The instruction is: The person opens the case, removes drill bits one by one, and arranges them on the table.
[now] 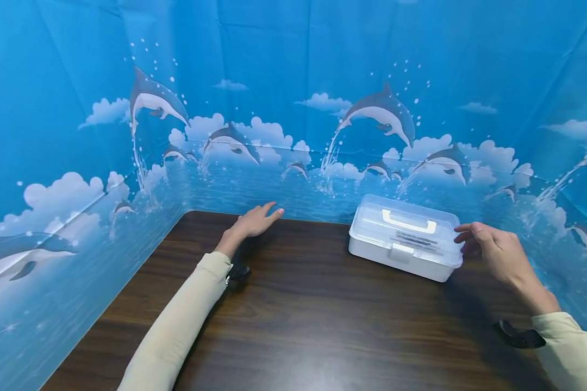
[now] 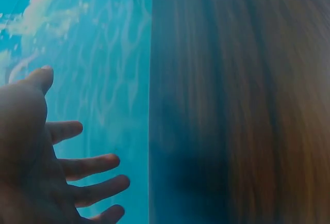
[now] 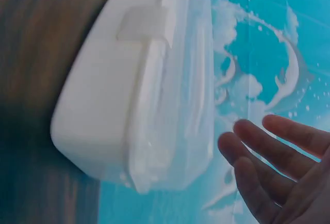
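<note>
A white storage box (image 1: 401,239) with a clear lid and a white carry handle (image 1: 408,221) stands at the back right of the table. Its front latch (image 1: 401,253) is down, and thin dark items show through the lid. My right hand (image 1: 501,252) hovers by the box's right end, fingers loosely bent and holding nothing. In the right wrist view those fingertips (image 3: 245,131) are close to the lid's edge. Over the table's far edge, well left of the box, my left hand (image 1: 254,221) is stretched out. Its fingers (image 2: 93,167) are spread with nothing in them.
The dark wood table (image 1: 293,315) ends at a blue curtain (image 1: 283,81) printed with dolphins and clouds, hanging along its back and sides. Dark straps circle both wrists, one (image 1: 518,335) at the right sleeve and one (image 1: 238,272) at the left.
</note>
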A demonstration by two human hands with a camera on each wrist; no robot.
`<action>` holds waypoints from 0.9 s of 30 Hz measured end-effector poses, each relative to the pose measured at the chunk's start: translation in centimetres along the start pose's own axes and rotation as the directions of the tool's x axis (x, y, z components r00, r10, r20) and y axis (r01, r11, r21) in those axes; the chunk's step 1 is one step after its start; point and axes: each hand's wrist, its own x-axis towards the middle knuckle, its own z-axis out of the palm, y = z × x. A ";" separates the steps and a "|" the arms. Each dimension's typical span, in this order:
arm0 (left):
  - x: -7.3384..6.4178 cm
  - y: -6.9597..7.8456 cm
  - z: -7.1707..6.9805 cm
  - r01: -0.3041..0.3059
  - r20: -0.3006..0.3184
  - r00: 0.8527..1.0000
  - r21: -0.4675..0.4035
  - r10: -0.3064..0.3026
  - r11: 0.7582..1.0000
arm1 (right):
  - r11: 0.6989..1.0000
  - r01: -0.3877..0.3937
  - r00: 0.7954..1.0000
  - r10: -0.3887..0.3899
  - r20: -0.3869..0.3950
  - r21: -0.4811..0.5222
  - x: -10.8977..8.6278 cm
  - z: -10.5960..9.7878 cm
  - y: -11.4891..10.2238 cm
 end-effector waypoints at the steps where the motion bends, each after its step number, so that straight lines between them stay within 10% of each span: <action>1: 0.4 0.6 0.3 0.001 0.012 1.000 -0.018 -0.001 1.000 | 1.000 -0.004 1.000 0.003 0.026 0.030 -0.2 0.3 -0.2; 8: 2.3 4.1 3.0 -0.006 0.066 0.998 -0.024 0.008 1.000 | 0.986 -0.053 0.988 0.029 0.155 0.156 -1.2 2.3 -0.9; 18: 3.8 9.8 5.0 -0.052 0.178 0.977 -0.333 0.117 0.942 | 0.956 -0.122 0.935 0.020 0.353 0.267 -1.2 3.6 -1.2; 22: 4.1 12.0 6.1 0.047 0.265 0.957 -0.539 0.117 0.841 | 0.927 -0.184 0.908 0.033 0.417 0.327 -1.4 4.6 -1.2; 27: 3.9 14.9 7.5 0.282 0.362 0.932 -0.764 0.024 0.580 | 0.857 -0.340 0.860 0.117 0.497 0.387 -1.6 6.0 -1.2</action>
